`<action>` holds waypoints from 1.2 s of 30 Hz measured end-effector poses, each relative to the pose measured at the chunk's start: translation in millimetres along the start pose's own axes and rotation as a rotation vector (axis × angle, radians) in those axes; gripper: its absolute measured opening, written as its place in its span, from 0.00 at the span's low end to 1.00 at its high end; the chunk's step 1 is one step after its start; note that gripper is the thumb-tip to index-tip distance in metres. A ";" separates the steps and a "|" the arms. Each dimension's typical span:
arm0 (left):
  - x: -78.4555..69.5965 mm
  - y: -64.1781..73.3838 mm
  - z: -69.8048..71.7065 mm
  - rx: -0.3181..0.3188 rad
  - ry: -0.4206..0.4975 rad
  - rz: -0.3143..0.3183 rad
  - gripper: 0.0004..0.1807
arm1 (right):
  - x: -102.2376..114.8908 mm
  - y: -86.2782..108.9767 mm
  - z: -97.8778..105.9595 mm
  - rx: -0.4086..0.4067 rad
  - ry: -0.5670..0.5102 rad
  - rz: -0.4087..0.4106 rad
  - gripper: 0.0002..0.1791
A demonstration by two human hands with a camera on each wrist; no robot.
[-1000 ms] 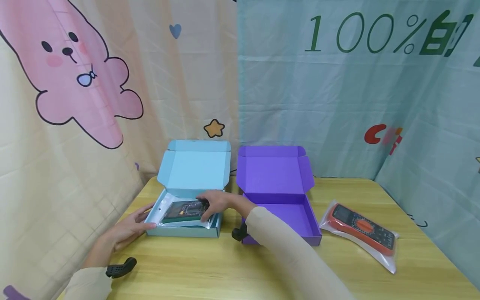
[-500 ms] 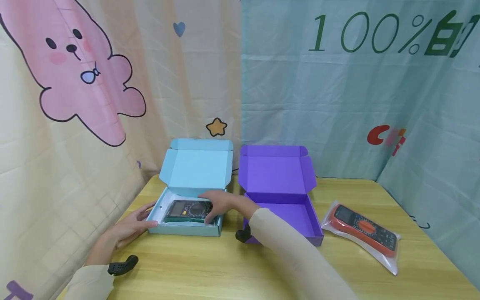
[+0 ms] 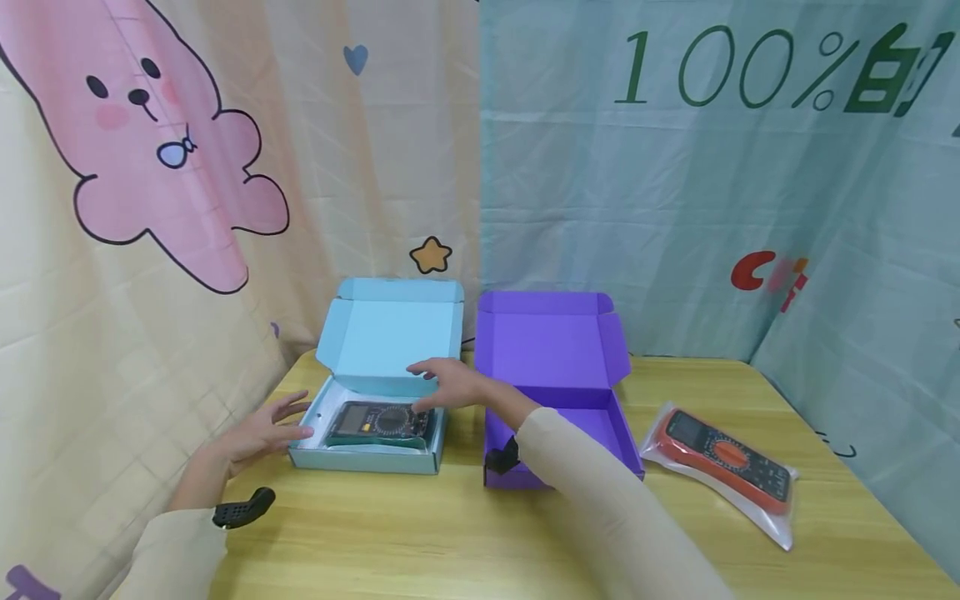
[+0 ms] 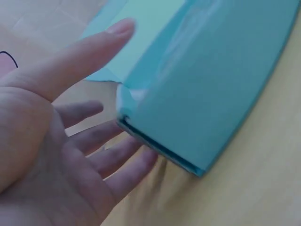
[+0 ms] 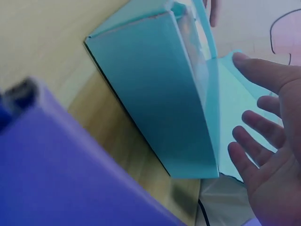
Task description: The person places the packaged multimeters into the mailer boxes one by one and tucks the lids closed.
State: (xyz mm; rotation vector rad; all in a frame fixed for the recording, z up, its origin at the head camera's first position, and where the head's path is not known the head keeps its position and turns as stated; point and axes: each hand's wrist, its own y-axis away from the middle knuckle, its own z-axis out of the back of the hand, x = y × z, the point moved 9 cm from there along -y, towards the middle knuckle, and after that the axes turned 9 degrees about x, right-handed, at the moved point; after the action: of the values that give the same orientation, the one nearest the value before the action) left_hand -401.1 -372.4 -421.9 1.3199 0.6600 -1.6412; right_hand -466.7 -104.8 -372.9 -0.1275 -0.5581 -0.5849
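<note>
A dark green and black multimeter (image 3: 381,423) in a clear plastic bag lies face up inside the light blue box (image 3: 365,461), whose lid (image 3: 397,337) is raised at the back. My right hand (image 3: 457,385) hovers above the box's right side with fingers loosely spread, holding nothing; in the right wrist view this hand (image 5: 277,136) is apart from the box wall. At the box's left end is my left hand (image 3: 258,433), fingers spread and thumb near the front left corner. The left wrist view shows this hand (image 4: 61,141) with fingertips close to the box's end; contact is unclear.
Right of the blue box stands an open purple box (image 3: 558,337), partly hidden by my right forearm. An orange multimeter (image 3: 723,457) in a clear bag lies on the wooden table (image 3: 420,533) farther right. Printed curtains (image 3: 600,208) hang behind the table.
My right hand has let go of the green multimeter and risen from it. The multimeter has settled down into the blue box. My left hand's fingers have spread.
</note>
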 end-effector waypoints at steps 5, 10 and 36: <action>-25.3 -9.4 17.6 -0.146 -0.094 -0.021 0.46 | -4.7 8.5 26.4 -0.147 -0.085 0.021 0.35; -47.5 -25.1 29.7 -0.272 -0.143 -0.023 0.46 | -15.0 18.6 56.4 -0.363 -0.104 -0.023 0.29; -48.6 -74.5 43.9 -0.528 0.040 0.028 0.33 | -62.9 17.5 62.9 -0.532 -0.364 -0.280 0.32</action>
State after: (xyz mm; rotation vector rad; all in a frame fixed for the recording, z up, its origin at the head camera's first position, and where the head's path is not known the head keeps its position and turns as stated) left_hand -486.3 -360.2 -372.6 0.9699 1.0120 -1.2965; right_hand -529.5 -42.7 -352.5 -0.6767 -0.7685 -0.9860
